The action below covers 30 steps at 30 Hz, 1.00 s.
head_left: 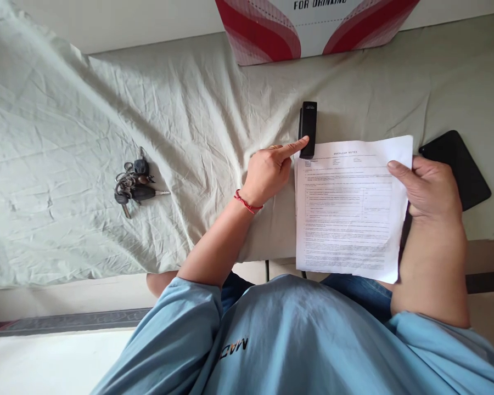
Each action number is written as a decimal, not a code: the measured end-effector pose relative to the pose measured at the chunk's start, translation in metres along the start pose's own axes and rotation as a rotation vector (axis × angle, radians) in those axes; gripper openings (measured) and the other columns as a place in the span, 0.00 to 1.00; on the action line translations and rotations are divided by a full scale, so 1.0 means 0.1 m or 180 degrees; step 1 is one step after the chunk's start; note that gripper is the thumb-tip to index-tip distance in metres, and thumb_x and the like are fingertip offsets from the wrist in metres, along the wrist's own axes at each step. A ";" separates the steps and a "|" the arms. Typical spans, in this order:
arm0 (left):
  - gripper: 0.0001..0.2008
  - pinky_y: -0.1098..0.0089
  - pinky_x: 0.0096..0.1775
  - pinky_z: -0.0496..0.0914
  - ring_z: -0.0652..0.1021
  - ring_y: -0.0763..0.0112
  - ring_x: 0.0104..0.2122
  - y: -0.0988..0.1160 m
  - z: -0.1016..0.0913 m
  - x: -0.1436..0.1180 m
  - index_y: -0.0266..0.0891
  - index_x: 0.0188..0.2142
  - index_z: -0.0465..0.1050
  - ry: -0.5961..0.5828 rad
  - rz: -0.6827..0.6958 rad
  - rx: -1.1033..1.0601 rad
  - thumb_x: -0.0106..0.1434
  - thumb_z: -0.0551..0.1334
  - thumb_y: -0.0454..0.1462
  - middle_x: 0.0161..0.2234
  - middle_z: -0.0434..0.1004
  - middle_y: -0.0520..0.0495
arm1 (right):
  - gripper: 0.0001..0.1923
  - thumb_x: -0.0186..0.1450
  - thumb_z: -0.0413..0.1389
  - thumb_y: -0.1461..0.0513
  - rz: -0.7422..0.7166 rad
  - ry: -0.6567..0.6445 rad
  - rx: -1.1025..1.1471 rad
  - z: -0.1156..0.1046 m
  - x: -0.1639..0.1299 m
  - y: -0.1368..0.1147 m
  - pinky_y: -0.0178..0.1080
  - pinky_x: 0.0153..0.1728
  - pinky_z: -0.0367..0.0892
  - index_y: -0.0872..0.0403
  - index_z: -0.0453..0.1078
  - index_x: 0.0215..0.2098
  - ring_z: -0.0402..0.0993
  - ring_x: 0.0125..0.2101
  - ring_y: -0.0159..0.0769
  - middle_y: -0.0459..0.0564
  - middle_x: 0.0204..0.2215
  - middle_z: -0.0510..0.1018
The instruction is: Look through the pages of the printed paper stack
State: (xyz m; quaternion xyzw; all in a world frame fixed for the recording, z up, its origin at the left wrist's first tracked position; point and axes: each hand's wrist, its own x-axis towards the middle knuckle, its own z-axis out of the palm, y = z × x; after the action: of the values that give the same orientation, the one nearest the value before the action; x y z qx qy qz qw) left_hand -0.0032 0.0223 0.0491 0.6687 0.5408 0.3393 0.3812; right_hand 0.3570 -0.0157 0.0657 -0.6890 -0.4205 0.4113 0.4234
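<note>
A black stapler (309, 123) stands at the top left corner of a printed sheet headed "Overleaf Notes", its near end over the paper's edge. My left hand (269, 170) rests its outstretched index finger on top of the stapler's near end. The other fingers of that hand are curled and partly hidden, and they grip nothing that I can see. On the right, my right hand (432, 184) pinches the upper right edge of the paper (341, 219), thumb on top and fingers underneath. The sheet's lower part hangs past the table's front edge, above my lap.
A bunch of keys (135, 184) lies on the pale cloth (214, 131) to the left. A black phone (456, 170) lies beyond my right hand, partly covered by it. At the back stands a red and white carton (313, 33).
</note>
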 end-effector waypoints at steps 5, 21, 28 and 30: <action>0.19 0.67 0.44 0.79 0.85 0.68 0.36 -0.10 -0.01 0.02 0.51 0.68 0.89 0.0382 -0.0202 -0.0533 0.81 0.70 0.41 0.37 0.88 0.52 | 0.30 0.39 0.93 0.43 0.0276 -0.0488 0.0335 -0.01 -0.15 -0.14 0.46 0.34 0.86 0.47 0.94 0.32 0.89 0.31 0.46 0.54 0.35 0.95; 0.28 0.66 0.23 0.58 0.64 0.76 0.21 -0.08 -0.18 0.06 0.43 0.35 0.81 -0.0302 -0.0612 -0.1417 0.73 0.77 0.63 0.24 0.69 0.54 | 0.27 0.42 0.90 0.45 -0.0631 0.0474 0.0798 0.36 0.06 -0.08 0.63 0.57 0.87 0.47 0.88 0.29 0.90 0.41 0.53 0.48 0.31 0.90; 0.23 0.67 0.24 0.59 0.66 0.75 0.20 -0.12 -0.17 0.09 0.45 0.35 0.79 -0.0177 -0.0657 -0.1521 0.73 0.80 0.57 0.23 0.65 0.56 | 0.31 0.35 0.92 0.49 -0.0675 0.0506 0.0970 0.38 0.10 -0.08 0.59 0.55 0.87 0.46 0.91 0.35 0.87 0.39 0.46 0.47 0.38 0.94; 0.22 0.68 0.23 0.58 0.65 0.76 0.19 -0.14 -0.16 0.10 0.45 0.35 0.78 -0.0164 -0.0667 -0.1581 0.73 0.79 0.55 0.23 0.65 0.57 | 0.32 0.35 0.93 0.49 -0.0678 0.0472 0.0985 0.39 0.11 -0.08 0.57 0.54 0.86 0.46 0.91 0.34 0.86 0.38 0.45 0.47 0.37 0.93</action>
State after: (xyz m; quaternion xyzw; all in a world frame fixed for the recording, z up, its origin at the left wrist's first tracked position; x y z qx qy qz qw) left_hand -0.0220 0.0358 0.0445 0.5034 0.4973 0.4032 0.5802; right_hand 0.3226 0.0063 0.0591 -0.5957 -0.3904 0.3720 0.5952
